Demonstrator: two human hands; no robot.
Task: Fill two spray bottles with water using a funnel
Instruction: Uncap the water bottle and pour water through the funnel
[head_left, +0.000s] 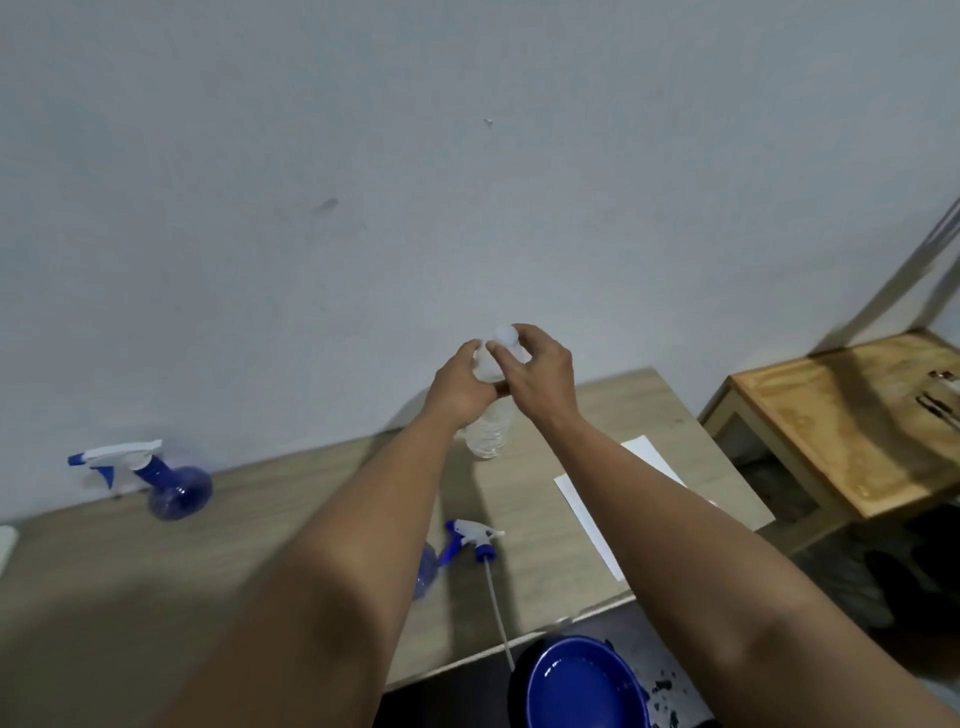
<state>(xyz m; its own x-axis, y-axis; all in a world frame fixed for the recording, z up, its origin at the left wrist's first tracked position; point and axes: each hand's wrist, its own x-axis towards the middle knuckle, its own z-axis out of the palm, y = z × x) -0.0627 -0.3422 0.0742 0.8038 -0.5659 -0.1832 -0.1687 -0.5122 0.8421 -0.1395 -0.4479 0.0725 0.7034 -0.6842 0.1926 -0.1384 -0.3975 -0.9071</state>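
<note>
A clear plastic water bottle (487, 431) stands upright at the far side of the wooden table (156, 561). My left hand (460, 387) grips its upper body. My right hand (535, 374) pinches its white cap (505, 335). A blue spray bottle (176, 486) with its white-and-blue trigger head on lies tipped at the far left. A second blue bottle (427, 569) is mostly hidden behind my left forearm. Its detached spray head (475, 535) with a long dip tube lies beside it. No funnel shows.
A blue bowl-shaped container (582, 686) sits below the table's near edge. A white sheet of paper (592, 514) lies on the table's right part under my right arm. A wooden side table (841, 415) stands to the right. The wall is right behind the table.
</note>
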